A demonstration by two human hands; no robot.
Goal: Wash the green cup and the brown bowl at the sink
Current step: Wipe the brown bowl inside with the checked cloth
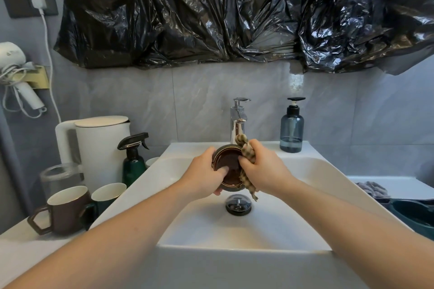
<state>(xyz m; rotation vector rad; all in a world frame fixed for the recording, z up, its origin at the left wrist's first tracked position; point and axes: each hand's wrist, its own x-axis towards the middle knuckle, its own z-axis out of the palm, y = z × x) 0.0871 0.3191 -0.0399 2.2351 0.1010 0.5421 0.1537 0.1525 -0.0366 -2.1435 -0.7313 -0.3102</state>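
Holding the brown bowl (227, 169) tilted on edge over the sink (234, 232), above the drain plug (238, 205), opening turned toward the camera. Left hand (204, 171) gripping the rim, fingers curled round the outside and thumb pressing inside. Right hand (263, 169) clenching a checked cloth (246, 155) against the bowl's right rim, grip closed tight on the bunched fabric. Seeing no water running from the faucet (238, 122).

Risking, most likely, a slip: glazed bowl, wet fingers, hold on one side only, hard basin directly underneath. Pushing too firmly with the cloth possibly twisting the bowl out of the left grip. Dangling cloth tail perhaps snagging the plug.

Green cup (108, 195) waiting on the table left of the sink, just beside a brown mug (64, 211); possibly getting knocked by the left elbow.
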